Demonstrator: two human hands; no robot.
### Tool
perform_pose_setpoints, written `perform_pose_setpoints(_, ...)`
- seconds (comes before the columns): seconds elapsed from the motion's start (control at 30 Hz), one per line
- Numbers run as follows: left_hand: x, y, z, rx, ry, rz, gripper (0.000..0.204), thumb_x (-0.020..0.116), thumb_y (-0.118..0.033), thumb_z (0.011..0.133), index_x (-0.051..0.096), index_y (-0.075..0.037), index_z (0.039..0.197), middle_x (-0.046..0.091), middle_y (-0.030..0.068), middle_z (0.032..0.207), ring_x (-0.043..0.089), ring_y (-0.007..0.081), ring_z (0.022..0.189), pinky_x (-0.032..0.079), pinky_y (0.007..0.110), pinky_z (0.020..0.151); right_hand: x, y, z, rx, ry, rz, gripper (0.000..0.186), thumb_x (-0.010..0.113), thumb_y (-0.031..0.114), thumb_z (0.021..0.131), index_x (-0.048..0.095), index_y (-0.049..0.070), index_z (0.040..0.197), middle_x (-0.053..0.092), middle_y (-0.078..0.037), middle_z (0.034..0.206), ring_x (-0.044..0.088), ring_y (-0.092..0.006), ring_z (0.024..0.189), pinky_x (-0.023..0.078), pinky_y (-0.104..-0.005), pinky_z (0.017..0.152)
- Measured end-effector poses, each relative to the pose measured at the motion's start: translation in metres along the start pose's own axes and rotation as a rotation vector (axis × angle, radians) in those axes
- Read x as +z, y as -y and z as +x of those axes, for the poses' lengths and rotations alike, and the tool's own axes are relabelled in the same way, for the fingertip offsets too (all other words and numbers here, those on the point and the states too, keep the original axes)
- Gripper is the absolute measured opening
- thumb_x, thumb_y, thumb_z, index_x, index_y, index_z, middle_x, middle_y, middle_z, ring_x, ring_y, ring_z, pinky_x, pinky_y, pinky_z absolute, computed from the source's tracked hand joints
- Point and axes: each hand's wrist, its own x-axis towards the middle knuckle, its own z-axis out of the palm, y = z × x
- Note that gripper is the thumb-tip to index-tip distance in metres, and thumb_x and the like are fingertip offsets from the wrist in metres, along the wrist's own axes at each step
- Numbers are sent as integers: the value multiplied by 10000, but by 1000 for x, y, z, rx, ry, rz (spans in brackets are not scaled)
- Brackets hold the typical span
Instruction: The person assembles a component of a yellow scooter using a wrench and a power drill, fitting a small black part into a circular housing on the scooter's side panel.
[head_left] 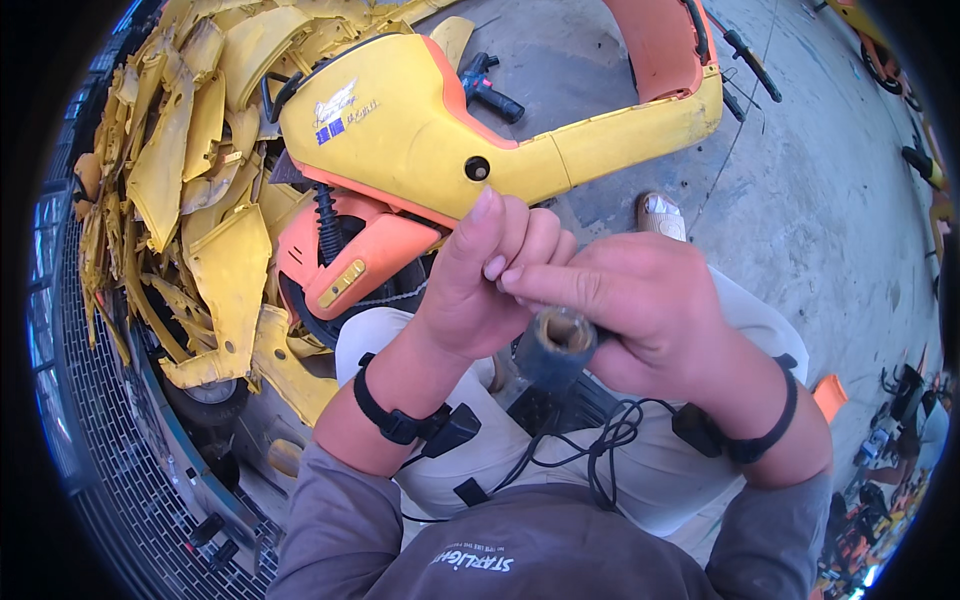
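In front of my chest, my left hand is closed, thumb pointing up and fingers curled. Its fingertips meet the index finger of my right hand; anything pinched there is too small or hidden to make out. The right hand's other fingers wrap a dark tube-ended tool, whose round hollow end faces up; most of its body is hidden by the hand. Just beyond both hands lies a yellow and orange scooter body on its side, with a round hole in its yellow panel.
Broken yellow panels are heaped at the left. A black and blue power tool lies on the concrete floor behind the scooter. Black cables hang across my lap from the wrist straps. Assorted parts lie at the right edge.
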Motion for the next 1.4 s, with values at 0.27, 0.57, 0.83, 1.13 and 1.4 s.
perform_pose_setpoints(0.27, -2, -3, 0, -6, 31, 27, 488, 333, -444, 1061, 394, -158, 670, 386, -25, 636, 324, 113, 620, 335, 255, 603, 6, 2, 0, -144, -63, -151, 574, 734, 44, 522, 707, 87, 1094, 599, -34, 719, 589, -226, 573, 449, -347, 474)
perform_pose_setpoints(0.57, 1, -6, 0, 27, -91, 65, 512, 337, -444, 1061, 393, -145, 648, 403, 0, 617, 402, 133, 614, 374, 278, 573, 10, 4, 2, -165, -65, -244, 537, 711, 66, 569, 691, 71, 1105, 628, -40, 772, 592, -199, 582, 449, -330, 480)
perform_pose_setpoints(0.83, -3, -9, -1, 28, -179, 197, 550, 393, -441, 1048, 378, -144, 585, 412, 13, 568, 406, 137, 578, 363, 280, 572, 11, 2, 1, -180, -96, -335, 567, 661, 49, 594, 706, 104, 1156, 669, -34, 775, 634, -192, 616, 458, -312, 494)
perform_pose_setpoints(1.13, 4, -10, -1, 56, -282, 323, 535, 443, -400, 1037, 380, -132, 579, 426, 13, 558, 440, 135, 585, 384, 282, 593, 8, 3, 0, -171, -52, -402, 532, 679, 75, 630, 701, 116, 1160, 671, -34, 837, 630, -178, 639, 443, -305, 502)
perform_pose_setpoints(1.4, 2, -9, -3, 108, -336, 452, 502, 495, -332, 1026, 403, -110, 585, 429, 6, 565, 441, 117, 575, 376, 274, 581, 10, 3, 0, -163, -69, -469, 442, 675, 145, 654, 678, 142, 1096, 643, -11, 856, 622, -170, 624, 455, -307, 530)
